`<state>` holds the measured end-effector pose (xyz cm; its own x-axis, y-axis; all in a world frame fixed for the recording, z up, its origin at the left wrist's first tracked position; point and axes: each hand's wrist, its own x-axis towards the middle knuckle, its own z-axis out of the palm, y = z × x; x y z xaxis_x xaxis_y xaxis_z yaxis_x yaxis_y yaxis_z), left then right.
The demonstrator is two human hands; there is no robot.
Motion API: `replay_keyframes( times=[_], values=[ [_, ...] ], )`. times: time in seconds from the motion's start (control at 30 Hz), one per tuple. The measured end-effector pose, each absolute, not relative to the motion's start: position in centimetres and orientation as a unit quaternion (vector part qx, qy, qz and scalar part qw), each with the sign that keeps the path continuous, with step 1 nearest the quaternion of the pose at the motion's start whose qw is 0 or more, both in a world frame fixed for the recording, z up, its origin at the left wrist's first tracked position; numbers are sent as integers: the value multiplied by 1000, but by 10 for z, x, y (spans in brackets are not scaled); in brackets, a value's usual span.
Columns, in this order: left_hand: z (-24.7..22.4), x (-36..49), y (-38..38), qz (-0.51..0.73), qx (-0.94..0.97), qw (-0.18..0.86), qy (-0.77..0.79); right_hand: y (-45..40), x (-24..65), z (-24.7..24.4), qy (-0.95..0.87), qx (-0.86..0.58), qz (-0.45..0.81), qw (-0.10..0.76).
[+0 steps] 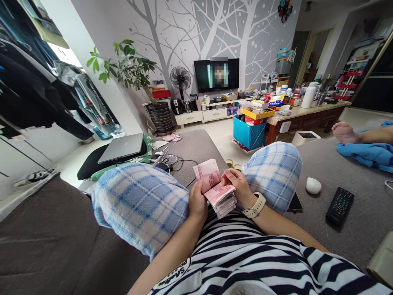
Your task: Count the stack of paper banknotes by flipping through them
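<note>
A thick stack of reddish-pink banknotes (211, 174) is held above my lap, bent in the middle so that one part stands up and the other folds down toward me. My left hand (198, 201) is closed around the left side of the stack at the fold. On the right side, my right hand (238, 184) has its fingers curled and pinches the edge of the notes near the fold. A cream-banded watch (255, 206) is on my right wrist. The lower ends of the notes fan out in loose layers.
My knees in blue plaid trousers (144, 205) flank the notes. On the grey sofa to the right lie a white mouse (313, 185), a black remote (339, 206) and a phone (295, 203). Left are cables (175, 162) and a laptop (121, 148). Another person's foot (344, 133) rests at right.
</note>
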<state>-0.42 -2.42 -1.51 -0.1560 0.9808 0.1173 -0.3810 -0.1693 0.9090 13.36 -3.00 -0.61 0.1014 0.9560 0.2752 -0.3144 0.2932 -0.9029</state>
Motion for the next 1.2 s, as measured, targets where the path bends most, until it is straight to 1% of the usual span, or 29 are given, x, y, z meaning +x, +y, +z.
replay_keyframes(
  times=[0.37,0.7,0.93,1.2],
  values=[
    [-19,-6,-23,635,348,605,330,-27,133,-6,-425,-366,480,675],
    [-21,-5,-21,639,355,590,342,-28,135,-6,-464,-382,464,651],
    [-26,-6,-16,667,364,530,376,-29,135,-5,-459,-375,479,648],
    [-29,-6,-15,661,374,539,364,-30,135,-5,-453,-381,476,651]
  ],
)
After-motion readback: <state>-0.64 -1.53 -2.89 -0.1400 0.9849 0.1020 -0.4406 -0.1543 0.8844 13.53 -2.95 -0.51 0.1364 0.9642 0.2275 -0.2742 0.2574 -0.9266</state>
